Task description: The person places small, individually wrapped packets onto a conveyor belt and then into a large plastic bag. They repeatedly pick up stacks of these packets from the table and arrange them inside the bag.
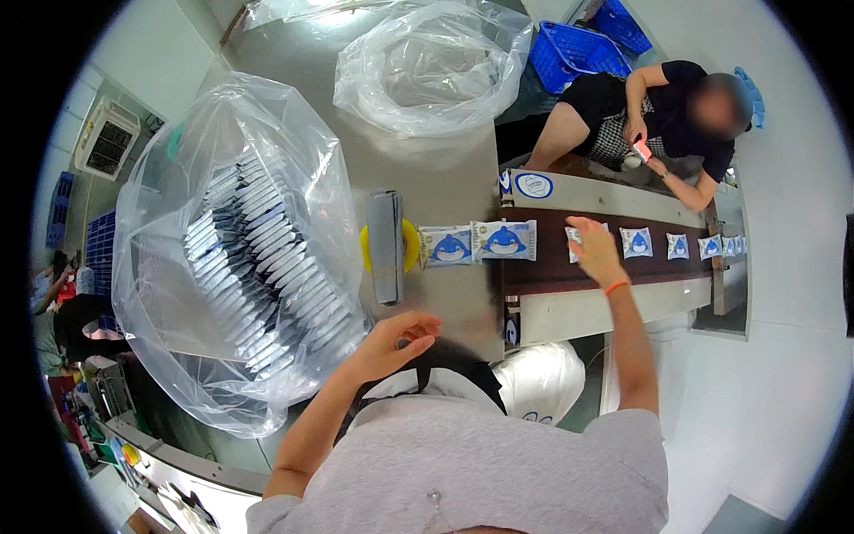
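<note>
My right hand (pixel 598 254) is over the conveyor, its thumb and fingers around a small white-and-blue pillow packet (pixel 575 236) that they partly cover. Close to my body, my left hand (pixel 396 343) is empty, its fingers loosely curved with a gap to the thumb. Two like packets lie end to end on the metal table, one (pixel 505 240) at the belt's end and another (pixel 447 246) to its left. Beside them, a grey flat strip-like bundle (pixel 385 246) rests across a yellow tape roll (pixel 411 246). Farther left, a large clear plastic bag (pixel 320 178) holds rows of stacked packets (pixel 267 258).
More packets (pixel 637 242) sit spaced along the dark red conveyor belt (pixel 547 278). Another clear bag (pixel 431 67) stands at the table's far side, near blue baskets (pixel 574 58). A seated person (pixel 685 125) holds a phone beyond the conveyor. A white sack (pixel 543 378) is below its near side.
</note>
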`<state>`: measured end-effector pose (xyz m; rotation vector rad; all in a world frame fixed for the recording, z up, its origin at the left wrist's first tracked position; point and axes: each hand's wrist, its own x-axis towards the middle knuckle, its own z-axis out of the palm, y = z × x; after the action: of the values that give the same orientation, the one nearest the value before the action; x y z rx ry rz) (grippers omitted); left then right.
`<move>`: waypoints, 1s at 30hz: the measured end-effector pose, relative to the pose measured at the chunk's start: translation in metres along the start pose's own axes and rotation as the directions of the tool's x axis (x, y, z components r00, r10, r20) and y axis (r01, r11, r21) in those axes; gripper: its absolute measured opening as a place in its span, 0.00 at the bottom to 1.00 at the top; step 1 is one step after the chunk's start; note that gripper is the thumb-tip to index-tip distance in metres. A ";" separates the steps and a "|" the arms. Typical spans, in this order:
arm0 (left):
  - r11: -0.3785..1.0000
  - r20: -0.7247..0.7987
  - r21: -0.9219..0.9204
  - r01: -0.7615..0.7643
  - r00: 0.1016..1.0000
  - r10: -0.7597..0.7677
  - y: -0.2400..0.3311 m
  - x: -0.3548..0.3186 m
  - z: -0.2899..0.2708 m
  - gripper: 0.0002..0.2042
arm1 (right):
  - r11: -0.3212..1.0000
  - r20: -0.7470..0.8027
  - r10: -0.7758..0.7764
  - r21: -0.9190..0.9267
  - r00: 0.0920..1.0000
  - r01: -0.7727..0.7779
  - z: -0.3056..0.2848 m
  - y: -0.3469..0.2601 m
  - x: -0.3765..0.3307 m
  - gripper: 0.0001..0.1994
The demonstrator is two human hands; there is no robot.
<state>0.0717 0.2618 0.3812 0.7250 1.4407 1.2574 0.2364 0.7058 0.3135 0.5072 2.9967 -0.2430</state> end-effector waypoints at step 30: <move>0.375 -0.270 -0.919 -0.126 0.892 -0.363 -0.215 0.179 0.080 0.24 | 0.674 0.605 0.113 0.536 0.788 -0.508 0.102 -0.168 0.046 0.42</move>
<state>0.1381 0.3928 0.1296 -0.5036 0.7943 1.8954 0.1441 0.5465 0.2316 0.8518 2.1279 -1.2514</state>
